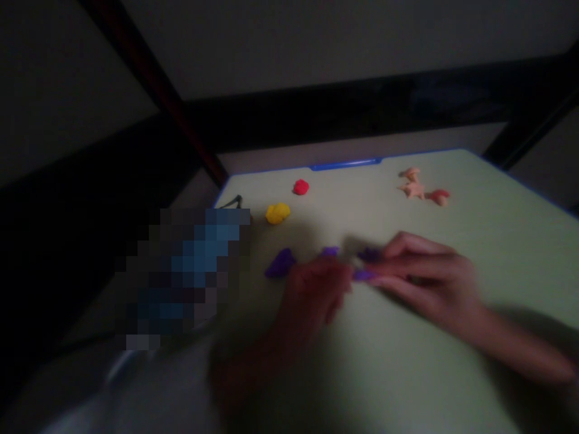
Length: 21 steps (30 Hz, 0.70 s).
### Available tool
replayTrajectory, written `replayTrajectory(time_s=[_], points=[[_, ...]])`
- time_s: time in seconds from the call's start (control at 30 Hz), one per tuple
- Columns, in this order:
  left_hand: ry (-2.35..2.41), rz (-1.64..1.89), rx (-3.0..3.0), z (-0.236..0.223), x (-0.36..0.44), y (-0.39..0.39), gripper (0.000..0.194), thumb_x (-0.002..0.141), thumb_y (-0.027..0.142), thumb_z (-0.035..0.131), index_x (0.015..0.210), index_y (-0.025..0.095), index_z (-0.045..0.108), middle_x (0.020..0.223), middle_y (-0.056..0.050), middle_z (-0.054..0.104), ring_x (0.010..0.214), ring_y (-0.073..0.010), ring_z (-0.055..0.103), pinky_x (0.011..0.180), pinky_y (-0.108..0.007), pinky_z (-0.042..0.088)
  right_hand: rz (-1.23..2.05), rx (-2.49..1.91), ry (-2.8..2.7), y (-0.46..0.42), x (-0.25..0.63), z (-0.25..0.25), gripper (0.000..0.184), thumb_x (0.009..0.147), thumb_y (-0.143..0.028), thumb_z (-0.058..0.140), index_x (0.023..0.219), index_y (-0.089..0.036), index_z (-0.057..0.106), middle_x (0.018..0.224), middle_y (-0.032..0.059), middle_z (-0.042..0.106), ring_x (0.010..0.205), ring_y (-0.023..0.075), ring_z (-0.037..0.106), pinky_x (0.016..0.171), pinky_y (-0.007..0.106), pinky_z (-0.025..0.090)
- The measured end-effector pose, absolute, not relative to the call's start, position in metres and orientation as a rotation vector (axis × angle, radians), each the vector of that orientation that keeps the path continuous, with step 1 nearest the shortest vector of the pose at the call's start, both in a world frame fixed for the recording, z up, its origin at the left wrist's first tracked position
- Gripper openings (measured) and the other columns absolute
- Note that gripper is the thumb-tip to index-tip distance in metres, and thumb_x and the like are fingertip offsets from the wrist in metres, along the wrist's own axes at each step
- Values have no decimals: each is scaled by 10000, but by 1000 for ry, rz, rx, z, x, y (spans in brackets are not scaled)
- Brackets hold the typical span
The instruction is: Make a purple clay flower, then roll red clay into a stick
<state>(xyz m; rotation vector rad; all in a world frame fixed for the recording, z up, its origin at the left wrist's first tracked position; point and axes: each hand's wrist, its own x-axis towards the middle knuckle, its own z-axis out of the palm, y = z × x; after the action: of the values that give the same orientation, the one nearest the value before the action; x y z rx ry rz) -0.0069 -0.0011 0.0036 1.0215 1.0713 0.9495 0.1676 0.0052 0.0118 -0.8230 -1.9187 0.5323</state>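
Both my hands meet over a pale green board point(452, 374). My left hand point(312, 295) is closed in a pinch on one end of a small purple clay piece point(363, 275). The fingers of my right hand point(425, 277) pinch its other end. A second purple bit point(368, 255) shows just behind my right fingertips. A larger purple lump point(280, 263) lies left of my left hand, and a tiny purple bit point(330, 251) sits just above it. The picture is dim and blurred.
A yellow clay lump point(277, 213) and a red one point(301, 187) lie at the board's far left. Several peach-coloured clay shapes point(420, 188) sit at the far right. A blurred-out blue object point(190, 271) stands at the board's left edge. Dark frame bars point(149, 72) run behind.
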Motion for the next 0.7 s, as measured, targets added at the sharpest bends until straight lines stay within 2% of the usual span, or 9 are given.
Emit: replayTrajectory(time_s=[0.17,0.37,0.53,0.7], points=[[1095,1024,1115,5,-6,0,151,659,285,665,594,162,607,500,56,473,378,-34,327,344,-186,220,632,-842,-1864,6,166,9,122,775,-225,674,874,-246,742,688,7,582,548,84,514,431,200,385],[1138,1101,1249,5,-7,0,94,676,215,659,600,161,644,607,27,529,475,-53,399,408,-188,283,1027,-988,-1675,7,160,11,66,743,-243,690,754,-189,727,662,3,560,556,86,496,429,200,360],[1141,1081,1306,3,-9,0,104,701,231,652,634,152,646,636,26,527,462,-43,382,397,-183,270,1066,-1008,-1645,7,160,13,96,749,-218,670,673,-182,716,620,-8,554,529,73,476,436,191,361],[1173,1048,1183,4,-9,-1,278,763,381,575,611,150,593,518,41,459,382,-44,341,341,-189,217,1027,-1054,-1656,8,160,13,166,757,-281,670,635,-173,701,604,0,556,537,83,491,447,194,378]])
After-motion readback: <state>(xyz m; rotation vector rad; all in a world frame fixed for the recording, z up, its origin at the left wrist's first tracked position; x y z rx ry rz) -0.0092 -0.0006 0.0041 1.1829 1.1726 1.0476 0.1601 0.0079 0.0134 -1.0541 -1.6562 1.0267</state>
